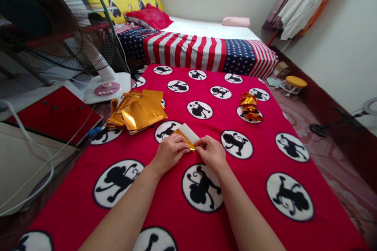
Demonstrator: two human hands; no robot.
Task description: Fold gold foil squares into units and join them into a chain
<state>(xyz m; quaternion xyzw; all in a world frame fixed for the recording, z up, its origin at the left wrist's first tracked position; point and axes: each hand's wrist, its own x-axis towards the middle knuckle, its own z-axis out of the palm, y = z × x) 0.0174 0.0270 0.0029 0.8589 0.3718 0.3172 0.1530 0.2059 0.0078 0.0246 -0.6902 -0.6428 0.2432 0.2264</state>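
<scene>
A small sheet of gold paper [189,133] with a pale back lies on the red cloth, its near edge folded over so that gold shows. My left hand [173,150] is closed with its fingertips pressed on the left part of the fold. At the right corner of the sheet, my right hand [210,152] pinches the paper between thumb and fingers. A loose pile of flat gold sheets [141,111] is farther back to the left. Several folded gold pieces [250,108] stand in a row at the back right.
The red cloth [188,100] with monkey prints covers the surface. A fan [107,82] stands at the left edge near a red panel [55,111]. Behind is a bed [203,53]; a yellow stool [296,82] is on the floor at right.
</scene>
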